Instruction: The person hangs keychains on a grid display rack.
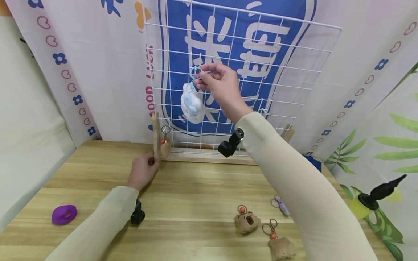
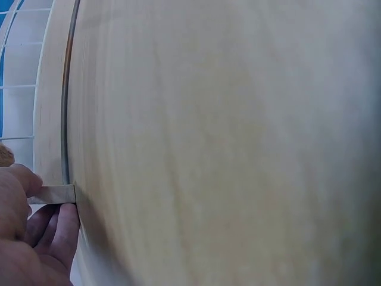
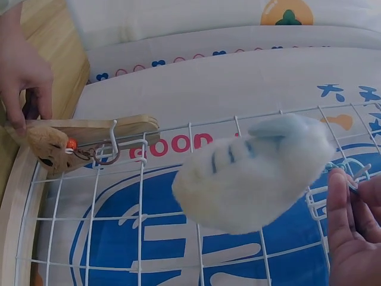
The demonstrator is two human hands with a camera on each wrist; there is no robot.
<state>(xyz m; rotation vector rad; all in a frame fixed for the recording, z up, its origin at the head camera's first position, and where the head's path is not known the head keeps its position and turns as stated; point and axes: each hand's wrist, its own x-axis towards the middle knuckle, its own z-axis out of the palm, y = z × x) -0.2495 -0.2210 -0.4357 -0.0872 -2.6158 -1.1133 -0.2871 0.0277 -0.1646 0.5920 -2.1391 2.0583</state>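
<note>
My right hand (image 1: 225, 87) is raised in front of the white wire grid (image 1: 287, 83) and pinches the light blue ring of a fluffy white and blue plush keychain (image 1: 192, 105). The plush (image 3: 250, 173) dangles below the fingers, close to a white hook (image 3: 317, 205) on the grid. Low on the left, my left hand (image 1: 142, 170) grips the lower end of the wooden side post (image 1: 155, 136), thumb on one side and fingers on the other (image 2: 65, 229). Just beside that post, a brown plush keychain (image 1: 165, 148) with an orange bead hangs from a hook.
On the wooden table (image 1: 183, 203) lie two brown plush keychains, one a bear face (image 1: 246, 222) and one face down (image 1: 282, 248). Near the right sleeve is a small purple keychain (image 1: 283, 207). A purple ring-shaped object (image 1: 64, 214) lies left; a yellow pump bottle (image 1: 360, 207) stands right.
</note>
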